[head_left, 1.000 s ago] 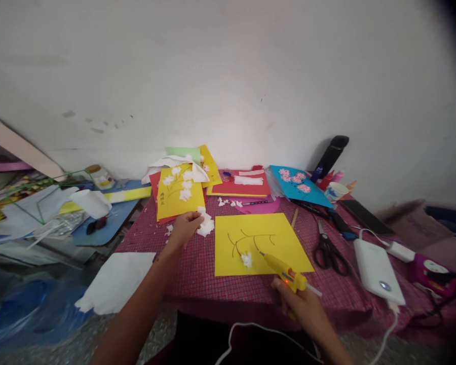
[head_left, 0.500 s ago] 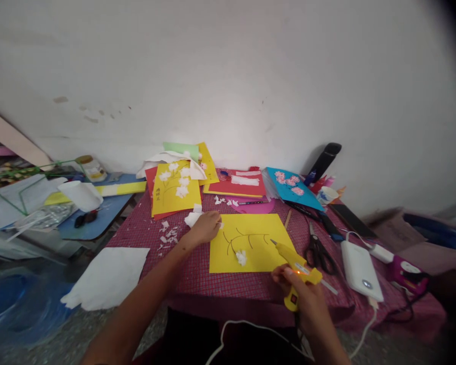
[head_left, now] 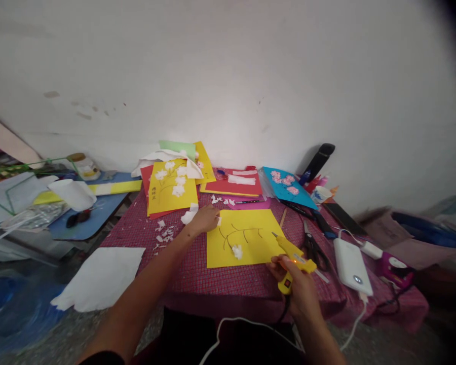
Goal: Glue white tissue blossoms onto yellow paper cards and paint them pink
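A yellow glue gun (head_left: 291,249) with a small orange light is in my right hand (head_left: 298,281), fingers closed round its handle. Its nozzle points left over the right part of a yellow sheet (head_left: 220,253). Dark brown branch lines (head_left: 247,230) run across that sheet, and a crumpled white paper flower (head_left: 237,251) sits low on them. At the sheet's upper left edge is my left hand (head_left: 206,219), its fingers together. A small white paper piece (head_left: 219,221) shows at its fingertips. Beside this hand lies more crumpled white paper (head_left: 188,217).
Finished yellow flower pictures (head_left: 175,197) lie at the back left, red sheets (head_left: 231,188) and a blue flower picture (head_left: 294,195) farther right. Scissors (head_left: 313,248), a white power bank (head_left: 352,266) and a cable are on the right. White scraps (head_left: 163,238) and a white sheet (head_left: 102,276) lie left.
The whole view has shifted, so things appear slightly farther left. The glue gun has drawn slightly right relative to the yellow sheet; my left hand stays at the sheet's upper left edge.
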Action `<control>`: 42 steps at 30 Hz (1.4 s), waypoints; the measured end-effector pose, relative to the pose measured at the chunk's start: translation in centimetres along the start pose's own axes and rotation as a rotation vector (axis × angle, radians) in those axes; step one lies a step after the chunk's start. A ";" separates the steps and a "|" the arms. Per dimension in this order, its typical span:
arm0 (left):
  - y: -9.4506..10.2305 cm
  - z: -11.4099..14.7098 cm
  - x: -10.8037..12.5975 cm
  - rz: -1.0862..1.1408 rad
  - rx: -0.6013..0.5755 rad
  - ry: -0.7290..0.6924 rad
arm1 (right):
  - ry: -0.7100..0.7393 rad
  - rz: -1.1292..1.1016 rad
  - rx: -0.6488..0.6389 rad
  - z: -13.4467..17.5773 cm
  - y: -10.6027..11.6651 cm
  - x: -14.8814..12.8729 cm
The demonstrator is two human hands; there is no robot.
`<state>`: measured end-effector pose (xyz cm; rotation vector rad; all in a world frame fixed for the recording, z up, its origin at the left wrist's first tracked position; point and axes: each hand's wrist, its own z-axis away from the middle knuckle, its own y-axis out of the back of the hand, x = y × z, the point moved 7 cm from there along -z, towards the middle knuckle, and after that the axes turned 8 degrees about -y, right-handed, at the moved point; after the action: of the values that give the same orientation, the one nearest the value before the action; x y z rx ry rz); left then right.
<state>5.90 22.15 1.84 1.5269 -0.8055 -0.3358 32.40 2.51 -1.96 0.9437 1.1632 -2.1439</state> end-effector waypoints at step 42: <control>-5.0 11.3 6.2 1.432 1.052 0.792 | -0.065 0.119 -0.089 1.0 -0.1 0.2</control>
<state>4.44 9.29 -2.93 1.3388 -1.2319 1.8545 31.89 1.68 -1.73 0.8754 1.1323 -1.9971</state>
